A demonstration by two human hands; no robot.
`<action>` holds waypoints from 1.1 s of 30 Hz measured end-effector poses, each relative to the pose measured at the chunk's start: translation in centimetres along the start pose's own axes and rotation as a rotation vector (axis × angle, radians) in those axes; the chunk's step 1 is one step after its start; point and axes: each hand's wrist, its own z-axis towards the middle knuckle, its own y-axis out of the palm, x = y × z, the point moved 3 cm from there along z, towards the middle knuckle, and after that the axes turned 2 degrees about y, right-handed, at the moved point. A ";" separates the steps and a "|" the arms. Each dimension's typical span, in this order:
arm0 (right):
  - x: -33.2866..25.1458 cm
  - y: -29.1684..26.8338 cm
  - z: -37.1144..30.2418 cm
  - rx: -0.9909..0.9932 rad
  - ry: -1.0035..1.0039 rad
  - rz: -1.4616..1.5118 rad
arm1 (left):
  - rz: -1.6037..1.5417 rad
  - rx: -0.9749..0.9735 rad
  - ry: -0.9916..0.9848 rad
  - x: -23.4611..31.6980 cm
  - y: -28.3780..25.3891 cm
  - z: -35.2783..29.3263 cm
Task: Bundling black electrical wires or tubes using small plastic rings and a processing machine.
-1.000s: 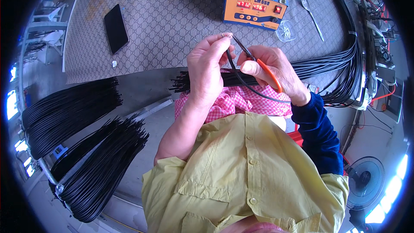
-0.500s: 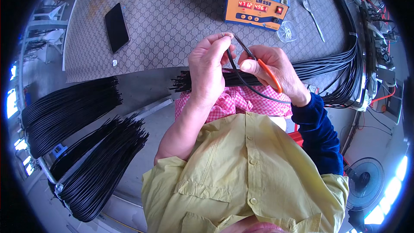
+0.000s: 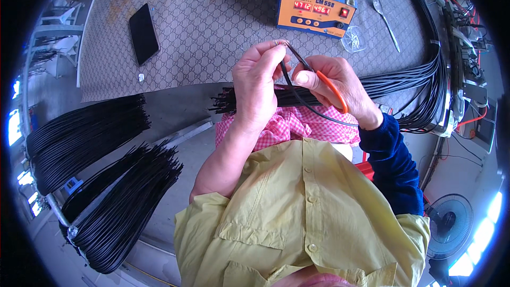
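My left hand [image 3: 259,77] is closed in a pinch on the end of a black cable [image 3: 298,95], above the table's near edge. The cable curves down from that hand and passes to the right below my right hand [image 3: 340,82]. My right hand is closed round scissors with orange handles [image 3: 334,91]. Their dark blades point up and left, with the tips at the fingertips of my left hand. How far apart the blades stand is too small to tell. A bundle of black cables [image 3: 398,84] lies behind my hands along the table edge.
On the patterned tabletop [image 3: 212,26] are a black phone [image 3: 144,34], an orange and blue box with a red display [image 3: 313,13], a small clear dish [image 3: 353,40] and a thin metal tool [image 3: 387,24]. More cable bundles [image 3: 130,202] hang at the left. A fan [image 3: 450,223] stands lower right.
Both hands stay almost in place. The scissors have shifted very slightly at the fingertips of my left hand; nothing has been let go.
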 end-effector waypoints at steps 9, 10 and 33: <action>-0.2 -0.3 -0.3 0.031 0.012 -0.055 | -0.018 0.005 0.010 0.1 0.1 0.0; -0.2 -0.3 -0.2 0.026 0.027 -0.046 | -0.019 0.006 0.009 0.0 0.1 0.0; 0.3 0.1 0.1 0.005 0.072 0.108 | -0.027 0.010 0.008 -0.1 -0.2 0.0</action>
